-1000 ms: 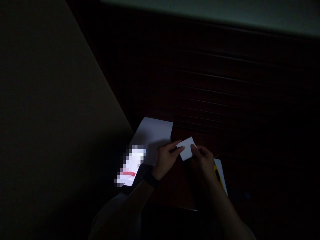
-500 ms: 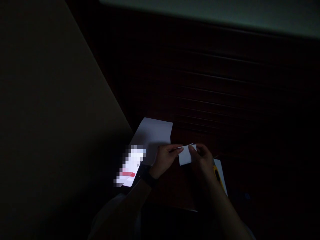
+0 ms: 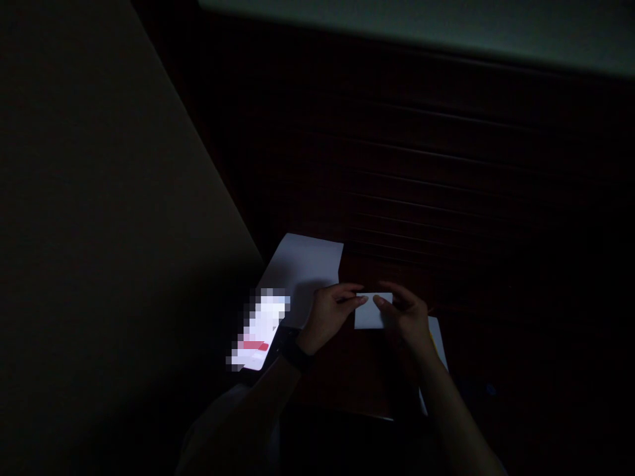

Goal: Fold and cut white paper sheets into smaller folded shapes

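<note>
In the dim light a small white piece of paper [image 3: 370,315] is held between my two hands just above a dark wooden surface. My left hand [image 3: 331,316], with a dark watch on its wrist, pinches the paper's upper left edge. My right hand [image 3: 405,316] pinches its upper right edge with thumb and fingers closed. The paper now looks like a flat, low rectangle.
A larger white sheet [image 3: 303,268] lies behind my left hand. A lit, blurred phone screen [image 3: 260,327] lies to the left. Another white sheet [image 3: 436,340] lies under my right forearm. A pale wall [image 3: 99,231] fills the left; dark slatted wood [image 3: 471,185] lies beyond.
The small paper went from a tilted, unfolded shape to a flatter, narrower rectangle. My hands came closer together over its top edge, and my right forearm now hides the yellow object.
</note>
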### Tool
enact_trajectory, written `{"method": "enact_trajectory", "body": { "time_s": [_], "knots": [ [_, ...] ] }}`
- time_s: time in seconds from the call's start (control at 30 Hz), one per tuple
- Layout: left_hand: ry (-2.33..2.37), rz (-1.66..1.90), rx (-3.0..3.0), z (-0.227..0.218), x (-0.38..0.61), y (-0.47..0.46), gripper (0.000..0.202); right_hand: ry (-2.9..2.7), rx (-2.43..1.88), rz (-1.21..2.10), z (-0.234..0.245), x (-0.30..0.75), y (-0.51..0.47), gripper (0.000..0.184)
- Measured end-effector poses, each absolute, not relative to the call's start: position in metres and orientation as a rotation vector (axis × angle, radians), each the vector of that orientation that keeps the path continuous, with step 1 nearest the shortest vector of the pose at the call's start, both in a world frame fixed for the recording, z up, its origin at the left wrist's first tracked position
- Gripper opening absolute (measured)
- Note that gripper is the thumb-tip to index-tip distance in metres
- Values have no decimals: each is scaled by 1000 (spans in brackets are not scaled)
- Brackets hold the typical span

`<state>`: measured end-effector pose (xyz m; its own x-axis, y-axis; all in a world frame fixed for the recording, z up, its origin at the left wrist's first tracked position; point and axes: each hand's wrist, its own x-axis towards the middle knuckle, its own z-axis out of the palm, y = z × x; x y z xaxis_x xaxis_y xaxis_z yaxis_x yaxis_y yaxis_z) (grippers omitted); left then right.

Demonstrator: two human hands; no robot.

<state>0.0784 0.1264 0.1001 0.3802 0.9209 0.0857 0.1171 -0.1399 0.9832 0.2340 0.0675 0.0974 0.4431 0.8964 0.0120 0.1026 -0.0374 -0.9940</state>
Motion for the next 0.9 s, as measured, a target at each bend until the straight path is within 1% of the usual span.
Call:
{"method": "enact_trajectory", "body": {
  "time_s": [0.1, 0.33, 0.73, 0.9],
  "knots": [
    [939, 934, 1542, 100, 78, 126, 28, -947, -1514, 855, 97, 237, 67, 32],
    [916, 938, 1530, 98, 78, 126, 25, -976, -1532, 844, 95, 241, 67, 31],
    [935, 946, 1551, 102, 78, 126, 19, -976, -1548, 869, 102, 240, 66, 28],
    [945, 920, 1553, 103, 79, 126, 21, -963, -1561, 870, 101, 240, 65, 30]
  ]
}}
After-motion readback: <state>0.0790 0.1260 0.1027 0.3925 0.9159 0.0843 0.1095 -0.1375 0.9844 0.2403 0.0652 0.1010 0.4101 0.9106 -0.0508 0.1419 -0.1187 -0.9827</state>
